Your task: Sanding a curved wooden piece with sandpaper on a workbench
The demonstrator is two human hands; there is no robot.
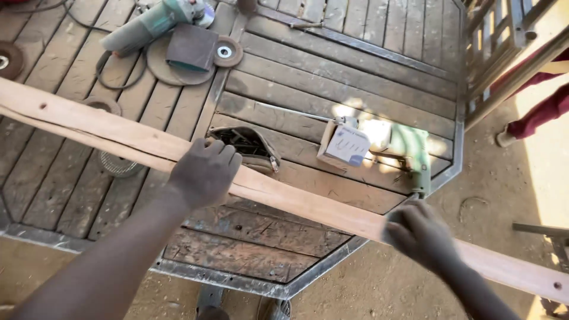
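Observation:
A long pale wooden plank [296,204] lies diagonally across a slatted wooden table with a metal frame [332,77], running from upper left to lower right past the table's edge. My left hand [204,172] presses down on the plank near its middle, fingers curled over its far edge. My right hand [418,234] grips the plank where it leaves the table's corner.
An angle grinder [151,25] with its cord, a dark sanding block [191,47] and round discs [227,52] lie at the table's back left. A small cardboard box [344,145] and a green power drill [412,154] sit right of centre. Another person's red-clothed leg [542,109] stands at the right on sandy ground.

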